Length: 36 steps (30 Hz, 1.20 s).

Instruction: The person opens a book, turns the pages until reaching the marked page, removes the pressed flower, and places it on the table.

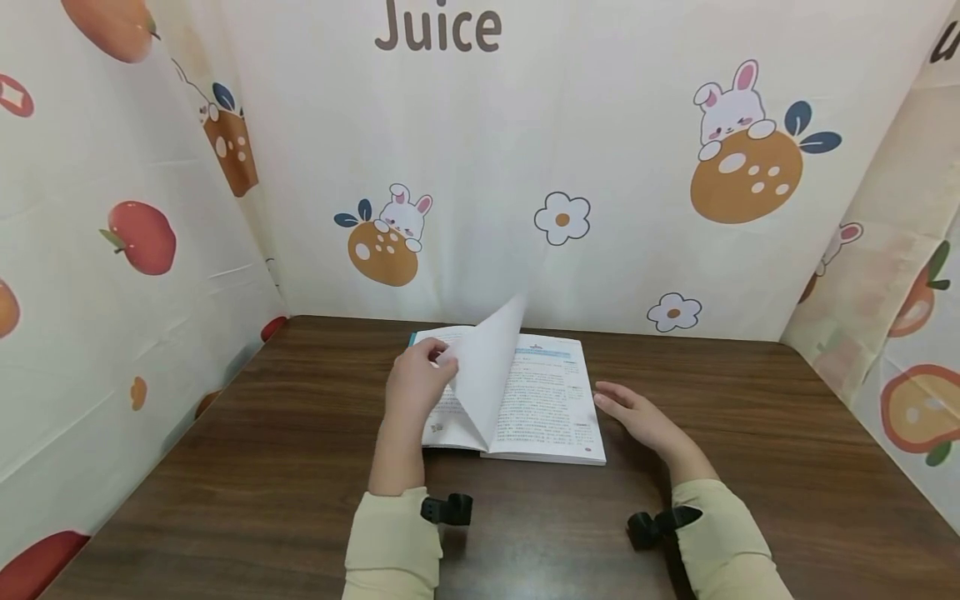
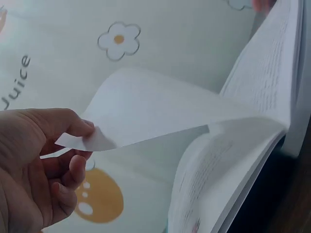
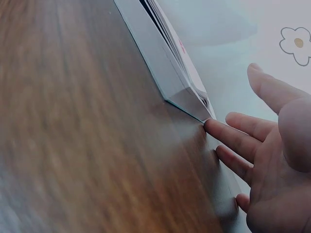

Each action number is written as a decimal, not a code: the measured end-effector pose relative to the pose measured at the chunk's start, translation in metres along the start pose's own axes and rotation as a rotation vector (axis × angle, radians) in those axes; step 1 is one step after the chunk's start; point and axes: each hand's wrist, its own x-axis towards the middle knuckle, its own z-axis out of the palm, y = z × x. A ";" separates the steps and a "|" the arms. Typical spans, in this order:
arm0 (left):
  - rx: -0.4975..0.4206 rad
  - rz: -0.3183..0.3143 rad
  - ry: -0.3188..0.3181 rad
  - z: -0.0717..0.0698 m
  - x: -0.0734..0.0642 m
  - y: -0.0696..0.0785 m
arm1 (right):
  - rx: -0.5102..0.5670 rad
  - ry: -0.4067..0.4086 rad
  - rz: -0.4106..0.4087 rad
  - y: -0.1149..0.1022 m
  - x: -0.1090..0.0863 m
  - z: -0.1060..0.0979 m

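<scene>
An open book [image 1: 547,408] with printed pages lies on the wooden table. My left hand [image 1: 420,375] pinches the corner of one raised page [image 1: 491,367] between thumb and fingers, over the book's left side. In the left wrist view the page [image 2: 146,107] curves up from the spine to my left hand [image 2: 43,165], the other fingers loosely bent below it. My right hand [image 1: 637,417] is beside the book's right edge, fingers loosely extended. The right wrist view has the fingertips of my right hand [image 3: 262,155] right at the book's [image 3: 160,58] lower cover edge.
The dark brown wooden table [image 1: 285,475] reaches back to a white curtain [image 1: 480,150] printed with fruit, rabbits and flowers. Similar curtains hang at both sides. A black wrist camera [image 1: 450,509] is strapped on the left sleeve, another black camera [image 1: 647,530] on the right.
</scene>
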 end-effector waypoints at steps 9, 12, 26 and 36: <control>0.062 -0.106 -0.093 -0.015 0.007 -0.034 | 0.012 -0.001 -0.007 0.000 -0.002 0.000; 0.076 -0.145 -0.138 -0.019 0.007 -0.043 | 0.015 -0.005 -0.018 0.000 -0.002 0.000; 0.159 -0.255 -0.298 -0.026 0.004 -0.071 | 0.000 -0.003 -0.046 0.002 -0.003 0.001; 0.154 -0.272 -0.375 -0.025 0.003 -0.087 | 0.005 -0.007 -0.060 0.002 -0.001 -0.001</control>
